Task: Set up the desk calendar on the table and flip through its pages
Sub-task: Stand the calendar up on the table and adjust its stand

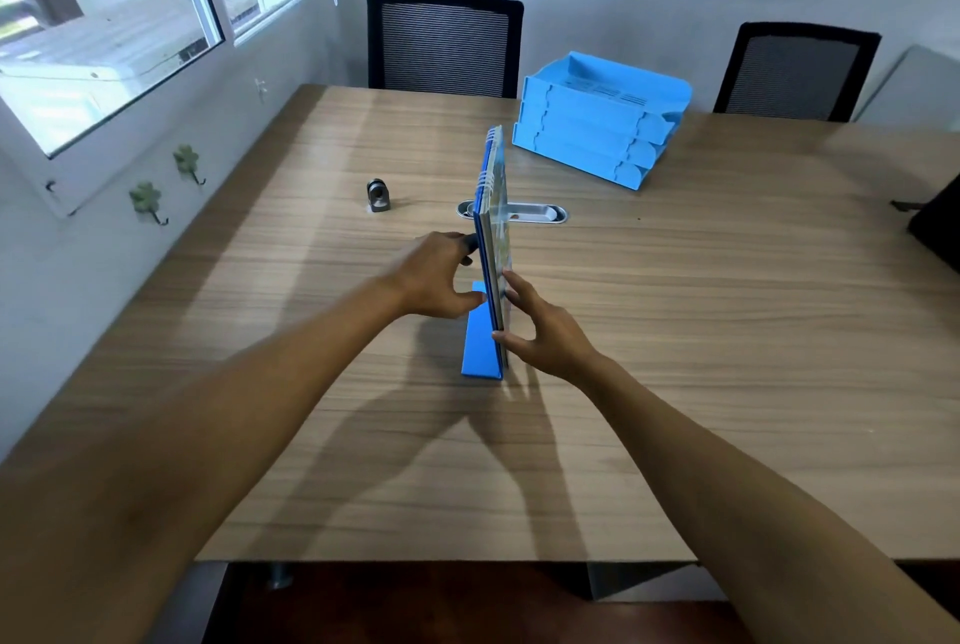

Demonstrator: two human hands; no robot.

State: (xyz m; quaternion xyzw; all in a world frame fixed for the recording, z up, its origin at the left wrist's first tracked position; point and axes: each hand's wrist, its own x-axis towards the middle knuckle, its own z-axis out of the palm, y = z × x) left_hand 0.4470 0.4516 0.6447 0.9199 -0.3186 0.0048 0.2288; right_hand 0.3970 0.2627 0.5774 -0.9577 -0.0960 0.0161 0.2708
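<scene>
A blue spiral-bound desk calendar (pixel 492 228) stands nearly upright on edge in the middle of the wooden table (pixel 701 331), seen edge-on, with its spiral at the top. A blue base flap (pixel 480 342) lies flat on the table to its left. My left hand (pixel 439 280) presses fingers and thumb against the calendar's left blue face. On the calendar's right side, my right hand (pixel 540 326) holds the printed pages with its fingertips. The page contents are hidden from this angle.
A stack of blue letter trays (pixel 597 124) sits behind the calendar to the right. A small grey metal object (pixel 378 196) stands left of a metal cable grommet (pixel 540 213). Two black mesh chairs (pixel 444 40) stand at the far edge. A dark bag (pixel 935 228) lies at the right.
</scene>
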